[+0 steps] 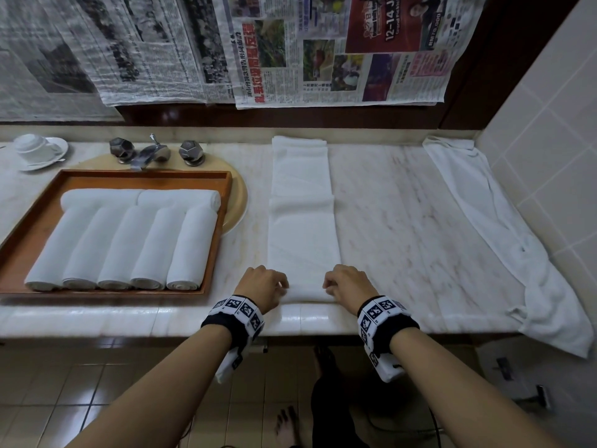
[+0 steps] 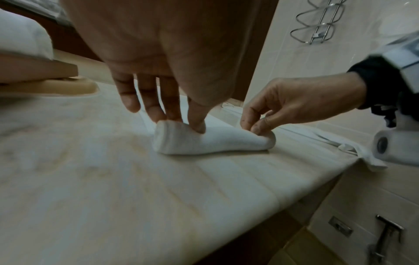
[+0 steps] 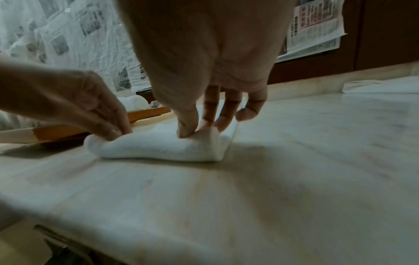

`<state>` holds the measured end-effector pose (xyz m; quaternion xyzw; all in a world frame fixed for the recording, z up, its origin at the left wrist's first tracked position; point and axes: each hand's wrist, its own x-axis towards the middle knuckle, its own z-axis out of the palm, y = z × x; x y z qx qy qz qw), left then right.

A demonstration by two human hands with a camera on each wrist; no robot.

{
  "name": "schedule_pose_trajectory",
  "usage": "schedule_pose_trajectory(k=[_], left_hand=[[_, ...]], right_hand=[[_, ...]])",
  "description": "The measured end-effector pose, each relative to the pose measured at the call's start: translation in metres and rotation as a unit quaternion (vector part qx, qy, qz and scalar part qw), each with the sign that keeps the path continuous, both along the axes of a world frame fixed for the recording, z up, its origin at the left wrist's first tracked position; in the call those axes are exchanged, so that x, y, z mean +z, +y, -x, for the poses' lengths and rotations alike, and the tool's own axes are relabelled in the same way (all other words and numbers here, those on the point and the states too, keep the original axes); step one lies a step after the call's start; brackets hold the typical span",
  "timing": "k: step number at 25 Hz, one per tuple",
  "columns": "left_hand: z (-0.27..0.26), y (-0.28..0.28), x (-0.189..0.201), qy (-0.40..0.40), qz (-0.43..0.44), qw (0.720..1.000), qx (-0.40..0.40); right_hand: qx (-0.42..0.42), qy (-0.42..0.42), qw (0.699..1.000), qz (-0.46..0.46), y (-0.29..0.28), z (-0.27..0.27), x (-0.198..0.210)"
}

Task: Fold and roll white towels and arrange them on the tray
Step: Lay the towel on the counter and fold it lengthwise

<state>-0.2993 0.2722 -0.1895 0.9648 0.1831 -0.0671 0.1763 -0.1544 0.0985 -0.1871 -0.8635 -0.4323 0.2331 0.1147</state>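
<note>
A long folded white towel (image 1: 302, 221) lies lengthwise on the marble counter, its near end curled into a small roll (image 2: 211, 141) (image 3: 158, 148). My left hand (image 1: 263, 287) (image 2: 179, 120) pinches the roll's left end with thumb and fingertips. My right hand (image 1: 347, 286) (image 3: 199, 125) pinches the right end the same way. To the left stands a wooden tray (image 1: 223, 202) that holds several rolled white towels (image 1: 129, 244), two more laid crosswise behind them.
An unfolded white towel (image 1: 504, 227) drapes along the counter's right side and over the front edge. A faucet (image 1: 150, 153) and a cup on a saucer (image 1: 35, 150) stand behind the tray. Newspaper (image 1: 290, 50) covers the back wall; a tiled wall (image 1: 549, 124) closes the right.
</note>
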Motion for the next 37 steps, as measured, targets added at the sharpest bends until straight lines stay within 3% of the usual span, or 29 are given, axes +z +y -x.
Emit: schedule_pose_trajectory(k=[6,12,15,18,21,25,28,32,37], left_hand=[[-0.003,-0.013,-0.005,-0.058,0.037,0.998,-0.008],[-0.001,-0.018,-0.019,-0.051,-0.019,0.998,-0.027],[-0.006,-0.017,-0.017,-0.041,-0.040,0.997,-0.060],[-0.004,-0.013,-0.017,0.013,-0.061,0.993,-0.098],[-0.002,-0.009,-0.012,0.034,-0.019,0.993,-0.108],[-0.013,-0.002,-0.007,0.051,0.047,0.995,-0.069],[-0.018,-0.002,-0.004,0.042,0.031,0.998,-0.024],[-0.016,-0.021,-0.004,-0.049,-0.001,0.999,-0.012],[-0.001,-0.034,-0.020,-0.108,0.009,0.994,-0.027]], right_hand=[[0.024,-0.066,0.993,-0.094,0.004,0.024,-0.010],[0.031,-0.086,0.990,-0.104,0.002,0.027,-0.019],[0.054,-0.085,0.993,-0.059,0.007,0.020,-0.018],[0.080,-0.057,0.995,-0.013,0.004,0.015,-0.015],[0.073,0.010,0.997,0.014,0.003,0.011,-0.002],[-0.007,0.062,0.997,-0.052,0.002,0.002,0.008],[-0.024,-0.002,0.998,-0.055,0.007,0.005,0.005],[0.008,-0.105,0.991,-0.089,0.010,0.033,-0.011],[0.037,-0.123,0.988,-0.084,0.004,0.047,-0.021]])
